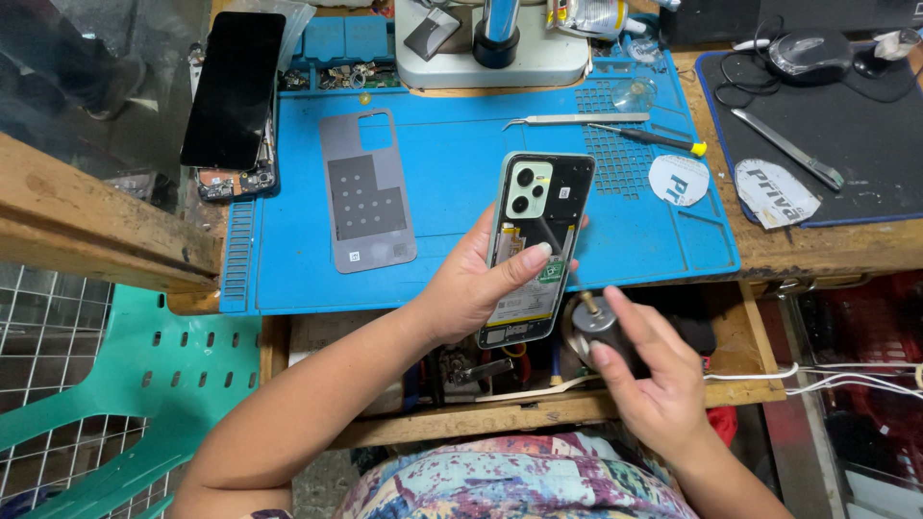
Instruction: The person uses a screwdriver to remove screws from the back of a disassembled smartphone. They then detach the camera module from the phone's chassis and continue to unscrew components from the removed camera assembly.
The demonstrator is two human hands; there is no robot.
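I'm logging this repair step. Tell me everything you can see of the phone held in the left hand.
The phone is held upright, slightly tilted, in the left hand above the edge of the blue mat. Its back cover is off: a pale green camera block with two lenses sits at the top left beside a black plate, with the battery and a small green label below. The thumb lies across its middle. The right hand holds a small grey tool beside its lower edge.

Grey back cover point(368, 192) and tweezers point(575, 120) on blue mat point(461, 135), black screen panel point(234, 89), green plastic chair point(125, 384).

Phone repair bench: blue work mat point(461, 259), microscope base point(481, 58), tweezers point(575, 120)
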